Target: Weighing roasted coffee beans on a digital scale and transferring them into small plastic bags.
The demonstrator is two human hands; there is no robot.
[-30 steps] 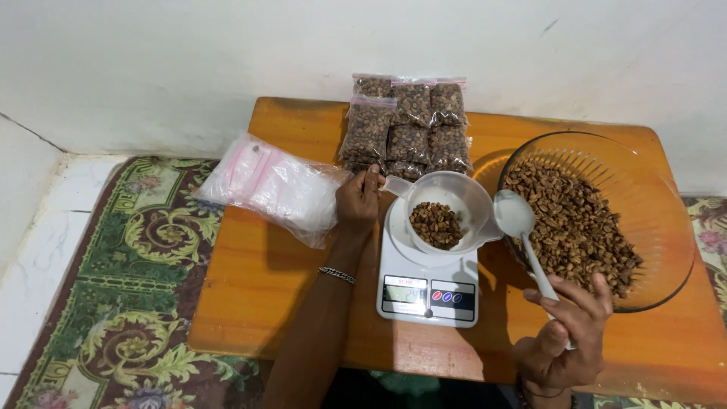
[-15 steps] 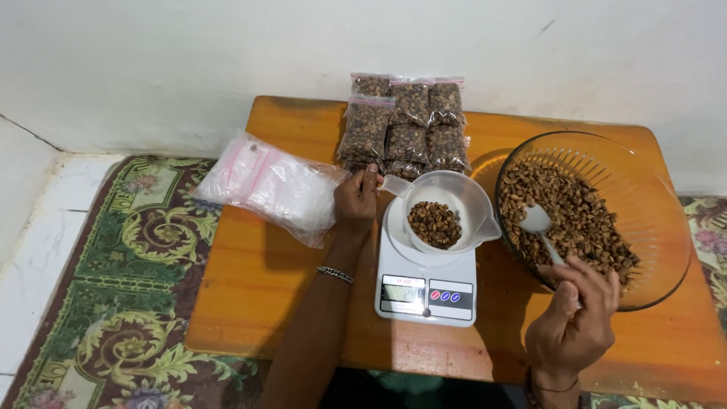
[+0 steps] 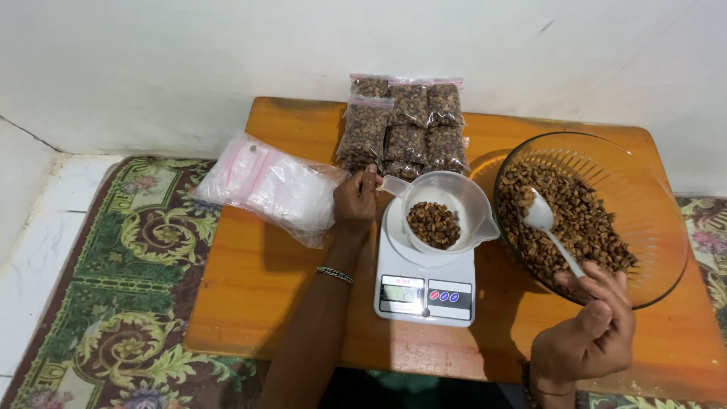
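I see my right hand [image 3: 587, 337] with its grip closed on the handle of a white plastic spoon [image 3: 551, 231], whose bowl is dipped into the roasted coffee beans [image 3: 583, 223] in the big clear glass bowl [image 3: 666, 227] on the right side of the tabletop [image 3: 250, 280]. My left hand [image 3: 356, 201] pinches the handle of the white measuring cup [image 3: 454, 198], steadying it on the white digital kitchen scale [image 3: 424, 284] near the middle.

By my reading, the job is partway through. The cup holds only a small heap of beans [image 3: 433, 224] at its bottom, with plenty of bare white wall above it, so I judge this portion far from full weight; the scale's display is lit but too small for me to read. At the far edge, a stack of sealed clear bags of beans [image 3: 405, 125] lies against the wall, so several portions look finished. To the left, touching my left hand, sits a pile of empty zip bags [image 3: 269, 185], and the glass bowl is well stocked, so a good deal of scooping, weighing and bagging seems left. The current portion has no bag opened for it yet, as far as I can tell.
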